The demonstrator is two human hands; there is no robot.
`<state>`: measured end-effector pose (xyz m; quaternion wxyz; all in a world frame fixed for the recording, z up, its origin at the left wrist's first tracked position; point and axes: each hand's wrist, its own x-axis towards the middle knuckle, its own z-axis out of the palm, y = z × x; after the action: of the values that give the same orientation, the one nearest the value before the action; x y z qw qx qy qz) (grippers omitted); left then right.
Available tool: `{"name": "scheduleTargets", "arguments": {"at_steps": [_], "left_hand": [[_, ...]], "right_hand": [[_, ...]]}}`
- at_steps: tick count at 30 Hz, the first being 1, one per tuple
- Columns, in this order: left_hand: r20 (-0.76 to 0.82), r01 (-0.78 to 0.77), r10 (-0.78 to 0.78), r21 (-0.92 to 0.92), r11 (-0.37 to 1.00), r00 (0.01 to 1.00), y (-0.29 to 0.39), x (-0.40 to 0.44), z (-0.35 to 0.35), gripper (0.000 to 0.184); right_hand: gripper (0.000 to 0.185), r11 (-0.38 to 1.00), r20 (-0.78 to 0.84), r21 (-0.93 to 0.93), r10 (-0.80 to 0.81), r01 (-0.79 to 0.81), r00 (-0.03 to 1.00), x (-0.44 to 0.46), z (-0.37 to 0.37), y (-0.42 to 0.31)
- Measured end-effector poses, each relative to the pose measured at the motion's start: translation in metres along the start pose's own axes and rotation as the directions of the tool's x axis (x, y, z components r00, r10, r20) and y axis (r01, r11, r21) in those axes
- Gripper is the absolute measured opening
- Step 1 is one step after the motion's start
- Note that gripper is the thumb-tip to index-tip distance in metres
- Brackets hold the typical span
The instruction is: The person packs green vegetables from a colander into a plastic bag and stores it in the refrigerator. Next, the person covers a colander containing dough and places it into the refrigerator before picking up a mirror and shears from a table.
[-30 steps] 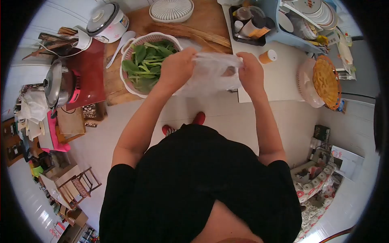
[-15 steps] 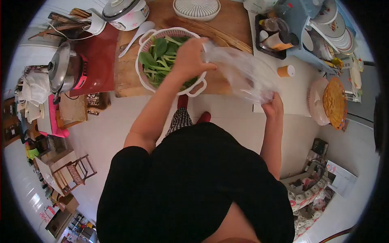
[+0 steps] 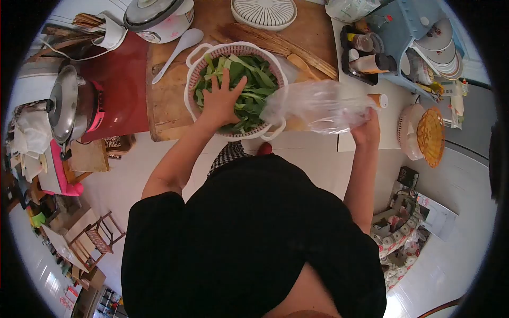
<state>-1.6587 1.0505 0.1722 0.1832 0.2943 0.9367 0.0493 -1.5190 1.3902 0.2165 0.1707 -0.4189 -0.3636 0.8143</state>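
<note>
A white and pink basket (image 3: 191, 98) full of leafy greens (image 3: 253, 79) stands on the wooden board. My left hand (image 3: 221, 105) lies on the greens at the basket's left part, its fingers spread. A clear plastic bag (image 3: 318, 106) stretches from the basket's right rim toward the right, with its far end in my right hand (image 3: 367, 128). The fingers of my right hand are closed round the plastic. Just beyond that hand is an orange bottle with a white cap (image 3: 379, 100).
A white spoon (image 3: 177, 54) and a rice cooker (image 3: 159, 21) are left of the basket. A white lidded basket (image 3: 264, 11) sits behind it. Further left is a metal pot (image 3: 66, 106). To the right are a black tray (image 3: 347, 69), a blue dish rack (image 3: 395, 40) and an orange basket (image 3: 430, 138).
My left hand has let go of the bag and moved left and down onto the greens, fingers spreading. The bag now hangs from my right hand, its loose end at the basket rim.
</note>
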Motion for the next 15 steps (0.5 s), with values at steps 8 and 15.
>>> {"name": "scheduleTargets", "arguments": {"at_steps": [8,15], "left_hand": [[-0.187,-0.077,0.026,-0.275,0.958,0.982,-0.03,0.011,0.016,0.044],[-0.214,-0.053,-0.115,-0.651,0.758,0.97,-0.063,0.016,-0.024,0.039]], "right_hand": [[0.034,0.624,0.07,-0.766,-0.157,0.153,0.985,-0.011,0.011,0.012],[0.036,0.864,0.162,-0.477,-0.095,0.162,0.982,0.003,0.017,0.014]]}}
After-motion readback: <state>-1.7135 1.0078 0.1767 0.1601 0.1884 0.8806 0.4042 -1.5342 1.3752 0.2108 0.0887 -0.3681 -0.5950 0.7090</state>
